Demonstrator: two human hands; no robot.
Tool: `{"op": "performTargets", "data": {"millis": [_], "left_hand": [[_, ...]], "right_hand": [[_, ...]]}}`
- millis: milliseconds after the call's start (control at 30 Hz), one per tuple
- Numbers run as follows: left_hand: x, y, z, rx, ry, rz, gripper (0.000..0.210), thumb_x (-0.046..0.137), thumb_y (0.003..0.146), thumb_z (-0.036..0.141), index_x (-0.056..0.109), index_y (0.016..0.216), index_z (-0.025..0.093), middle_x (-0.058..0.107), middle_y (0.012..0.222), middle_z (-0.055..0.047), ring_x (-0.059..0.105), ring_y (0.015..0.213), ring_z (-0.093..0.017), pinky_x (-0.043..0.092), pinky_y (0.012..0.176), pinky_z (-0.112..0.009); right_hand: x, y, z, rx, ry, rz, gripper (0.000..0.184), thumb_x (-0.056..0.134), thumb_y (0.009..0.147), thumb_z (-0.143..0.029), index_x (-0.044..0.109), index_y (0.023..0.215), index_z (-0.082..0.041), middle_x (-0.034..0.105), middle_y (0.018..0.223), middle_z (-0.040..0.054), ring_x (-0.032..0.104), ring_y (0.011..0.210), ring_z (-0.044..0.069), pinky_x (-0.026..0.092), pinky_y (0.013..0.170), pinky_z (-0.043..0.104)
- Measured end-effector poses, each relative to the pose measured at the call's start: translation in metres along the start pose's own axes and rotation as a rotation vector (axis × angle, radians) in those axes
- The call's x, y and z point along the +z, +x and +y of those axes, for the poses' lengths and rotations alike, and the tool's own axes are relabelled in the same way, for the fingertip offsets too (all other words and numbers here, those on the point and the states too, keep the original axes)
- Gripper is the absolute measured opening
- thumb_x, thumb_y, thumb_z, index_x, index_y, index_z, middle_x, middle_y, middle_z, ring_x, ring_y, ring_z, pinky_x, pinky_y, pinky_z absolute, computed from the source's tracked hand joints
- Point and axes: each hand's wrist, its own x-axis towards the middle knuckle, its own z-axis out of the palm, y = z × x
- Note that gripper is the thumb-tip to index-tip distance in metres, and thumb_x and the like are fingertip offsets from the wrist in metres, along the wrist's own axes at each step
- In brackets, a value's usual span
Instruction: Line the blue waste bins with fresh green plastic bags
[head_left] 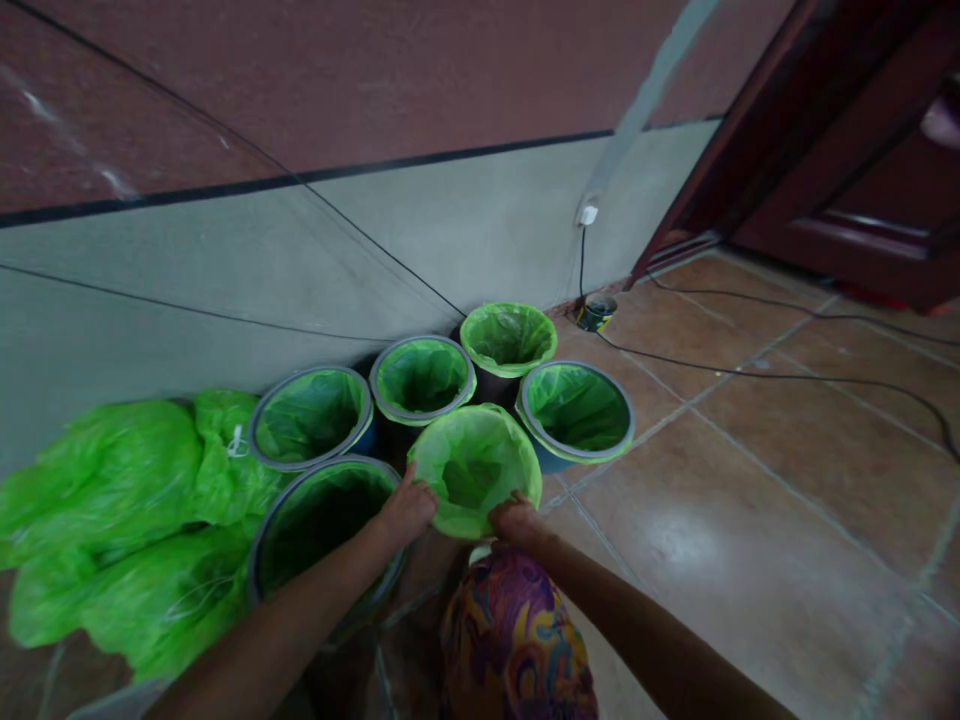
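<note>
A light green bin liner [480, 450] hangs open inside a trash bin, its edge folded out over the rim. My left hand [411, 505] is closed on the liner's edge at the left of the rim. On the near right side, my right hand [514, 518] pinches the same edge. The bin's own wall is mostly hidden by the liner. Close to my left forearm stands a larger lined bin [281, 500] with a grey ring. A bin with a grey ring [577, 408] is just beyond my right hand.
More lined bins stand by the wall: one at left [311, 415], a middle one [422, 380], a rear one [510, 338]. Filled green bags [112, 480] lie at left. A small can [598, 312] sits under a plugged charger [589, 215]. A black cable [787, 378] crosses the tiles.
</note>
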Motion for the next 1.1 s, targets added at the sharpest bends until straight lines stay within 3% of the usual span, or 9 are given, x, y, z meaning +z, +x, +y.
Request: {"op": "performTargets", "data": {"millis": [200, 267, 400, 533, 600, 767, 900, 1000, 1100], "left_hand": [[-0.022, 0.011, 0.009, -0.154, -0.124, -0.189, 0.018, 0.054, 0.080, 0.005, 0.069, 0.075, 0.014, 0.072, 0.078, -0.007, 0.065, 0.086, -0.022, 0.024, 0.114, -0.061], [-0.029, 0.016, 0.017, -0.162, -0.185, -0.199, 0.017, 0.059, 0.078, 0.009, 0.070, 0.088, 0.014, 0.073, 0.093, -0.009, 0.066, 0.095, -0.025, 0.028, 0.112, -0.061], [-0.025, 0.017, 0.037, -0.133, -0.315, -0.200, 0.038, 0.056, 0.080, 0.012, 0.064, 0.116, 0.018, 0.068, 0.121, -0.012, 0.061, 0.114, -0.028, 0.027, 0.112, -0.063], [-0.005, 0.009, 0.054, -0.108, -0.330, -0.319, 0.023, 0.053, 0.084, 0.013, 0.071, 0.097, 0.013, 0.073, 0.098, -0.015, 0.067, 0.100, -0.030, 0.029, 0.111, -0.063], [0.000, 0.002, 0.057, -0.117, -0.326, -0.278, 0.023, 0.053, 0.084, 0.014, 0.070, 0.099, 0.012, 0.073, 0.099, -0.016, 0.066, 0.101, -0.031, 0.027, 0.112, -0.063], [-0.013, -0.028, 0.052, -0.180, -0.438, 0.040, 0.042, 0.047, 0.083, 0.009, 0.062, 0.120, 0.020, 0.066, 0.126, -0.011, 0.058, 0.119, -0.025, 0.030, 0.115, -0.053], [-0.010, -0.069, 0.053, -0.491, -0.399, 0.256, 0.051, 0.047, 0.084, 0.012, 0.051, 0.135, 0.016, 0.057, 0.138, -0.014, 0.052, 0.128, -0.025, 0.040, 0.110, -0.041], [0.003, -0.092, 0.059, -0.727, -0.338, 0.156, 0.056, 0.054, 0.085, 0.023, 0.046, 0.140, 0.011, 0.055, 0.140, -0.020, 0.052, 0.128, -0.031, 0.042, 0.106, -0.044], [0.014, -0.097, 0.065, -0.768, -0.313, -0.045, 0.047, 0.049, 0.088, 0.021, 0.052, 0.134, 0.012, 0.062, 0.130, -0.020, 0.059, 0.120, -0.032, 0.041, 0.103, -0.049]], "right_hand": [[-0.023, -0.009, -0.003, -0.060, 0.174, -0.017, 0.034, 0.062, 0.084, -0.018, 0.067, 0.118, -0.018, 0.071, 0.114, 0.0112, 0.063, 0.109, 0.025, 0.044, 0.102, 0.039], [-0.043, -0.011, 0.006, -0.062, 0.350, 0.055, 0.047, 0.067, 0.082, -0.031, 0.061, 0.128, -0.018, 0.065, 0.127, 0.0119, 0.059, 0.117, 0.026, 0.044, 0.102, 0.036], [-0.064, -0.002, 0.029, 0.138, 0.250, 0.182, 0.033, 0.050, 0.093, -0.030, 0.066, 0.119, -0.016, 0.067, 0.120, 0.0143, 0.054, 0.119, 0.029, 0.034, 0.109, 0.047], [-0.051, 0.001, 0.043, 0.194, 0.137, 0.100, 0.026, 0.047, 0.091, -0.015, 0.071, 0.099, -0.017, 0.070, 0.106, 0.0147, 0.048, 0.125, 0.031, 0.019, 0.113, 0.060], [-0.043, -0.003, 0.042, 0.205, 0.181, 0.183, 0.027, 0.045, 0.093, -0.018, 0.071, 0.102, -0.019, 0.070, 0.110, 0.0127, 0.047, 0.127, 0.030, 0.017, 0.115, 0.059], [-0.024, -0.027, 0.026, 0.394, 0.475, 0.628, 0.033, 0.044, 0.094, -0.031, 0.066, 0.113, -0.017, 0.066, 0.120, 0.0132, 0.051, 0.122, 0.028, 0.034, 0.110, 0.047], [-0.001, -0.045, 0.018, 0.673, 0.857, 0.808, 0.042, 0.047, 0.090, -0.047, 0.065, 0.111, -0.015, 0.069, 0.112, 0.0150, 0.062, 0.105, 0.028, 0.048, 0.094, 0.042], [0.011, -0.048, 0.029, 0.908, 1.134, 0.911, 0.049, 0.056, 0.078, -0.058, 0.065, 0.099, -0.015, 0.071, 0.102, 0.0156, 0.066, 0.095, 0.028, 0.051, 0.082, 0.038], [0.008, -0.041, 0.051, 1.034, 1.350, 0.994, 0.050, 0.062, 0.069, -0.063, 0.063, 0.087, -0.016, 0.071, 0.089, 0.0130, 0.066, 0.086, 0.026, 0.050, 0.073, 0.035]]}}
